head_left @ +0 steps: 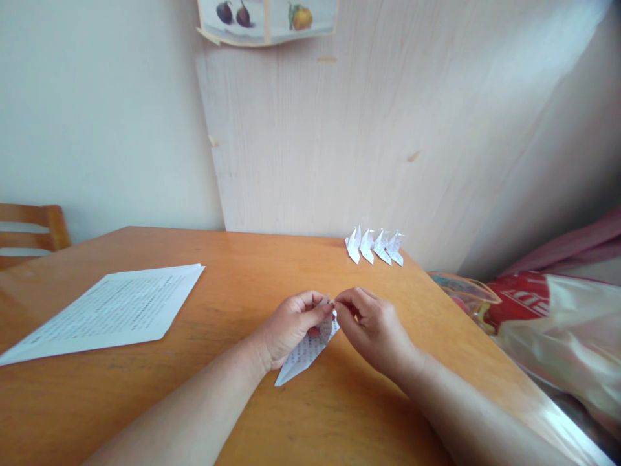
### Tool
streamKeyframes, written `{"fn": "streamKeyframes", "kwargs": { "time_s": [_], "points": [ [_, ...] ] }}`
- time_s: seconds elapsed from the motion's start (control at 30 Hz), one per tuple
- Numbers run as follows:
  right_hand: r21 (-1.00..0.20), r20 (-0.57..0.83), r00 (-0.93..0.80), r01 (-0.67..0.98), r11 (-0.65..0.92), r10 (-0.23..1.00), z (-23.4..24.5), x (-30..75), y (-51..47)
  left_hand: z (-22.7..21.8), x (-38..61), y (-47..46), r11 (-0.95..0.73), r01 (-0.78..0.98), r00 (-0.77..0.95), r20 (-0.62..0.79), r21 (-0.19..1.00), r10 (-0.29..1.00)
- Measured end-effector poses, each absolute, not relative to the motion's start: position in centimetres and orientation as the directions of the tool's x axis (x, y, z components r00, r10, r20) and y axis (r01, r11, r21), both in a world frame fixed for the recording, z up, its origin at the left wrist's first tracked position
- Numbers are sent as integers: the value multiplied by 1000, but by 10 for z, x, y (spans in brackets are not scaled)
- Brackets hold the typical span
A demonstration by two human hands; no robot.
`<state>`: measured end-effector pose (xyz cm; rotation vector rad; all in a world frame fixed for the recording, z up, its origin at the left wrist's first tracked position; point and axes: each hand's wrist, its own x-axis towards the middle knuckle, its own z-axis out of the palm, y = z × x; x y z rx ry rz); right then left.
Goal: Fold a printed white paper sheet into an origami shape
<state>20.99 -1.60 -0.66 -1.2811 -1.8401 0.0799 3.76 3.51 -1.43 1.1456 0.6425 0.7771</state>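
My left hand [295, 323] is closed around a folded piece of printed paper [306, 356], thumb on top and fingers curled behind. One long pointed end of the paper slants down toward me, just above the table. At its upper end, my right hand [371, 327] pinches a small tip between thumb and forefinger, close against the left fingertips. The fingers partly cover that upper end, so its exact fold cannot be made out. Several folded paper cranes [383, 247] of similar printed paper stand in a row at the table's far right corner.
A stack of printed sheets [116, 307] lies on the left of the wooden table [218, 414]. Behind the table rises a wall panel [301, 142] with a fruit picture [301, 18]. Plastic bags [563, 336] sit beyond the right edge; a chair [53, 226] stands far left.
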Motion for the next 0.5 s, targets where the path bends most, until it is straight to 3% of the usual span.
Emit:
{"fn": "streamKeyframes", "kwargs": {
  "time_s": [0.23, 0.5],
  "points": [
    [-598, 571, 4, 687, 412, 821, -11, 208, -12, -17, 37, 36, 198, -181, 583, -57, 963, 811],
    [-632, 541, 20, 669, 390, 841, -11, 209, -12, -16, 38, 36, 191, -186, 576, -50, 964, 816]
  ]
}}
